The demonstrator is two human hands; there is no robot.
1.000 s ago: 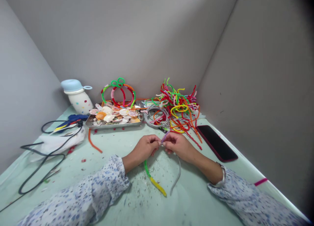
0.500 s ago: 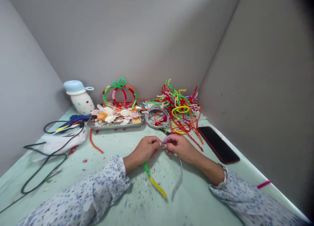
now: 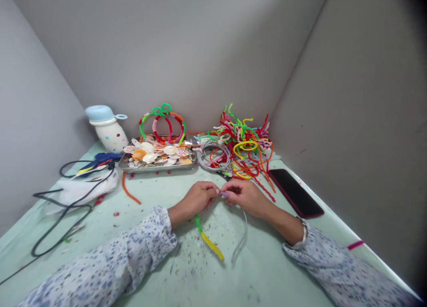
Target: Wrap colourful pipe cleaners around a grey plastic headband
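My left hand [image 3: 200, 197] and my right hand [image 3: 246, 197] meet over the middle of the table, fingertips nearly touching. My right hand pinches a short purple pipe cleaner [image 3: 225, 194] at the spot where the hands meet. A grey wire [image 3: 246, 229] hangs in a curve below my right hand, its free end near the tabletop. From under my left hand comes a stretch covered in green and yellow pipe cleaner [image 3: 212, 246]. It looks like the other end of that wire, pinched in my left fingers, though the part between is hidden.
A metal tray [image 3: 156, 168] of seashells stands behind, with pipe-cleaner rings [image 3: 170, 125] upright on it. Right of it lie a coil of grey wire [image 3: 213, 157], a heap of pipe cleaners [image 3: 245, 138] and a phone [image 3: 296, 193]. At left are a bottle [image 3: 108, 129] and a black cable [image 3: 62, 218].
The purple pipe cleaner's free end has swung down from pointing up to lying nearly level between my hands. Both hands stay in nearly the same place. The view has shifted slightly.
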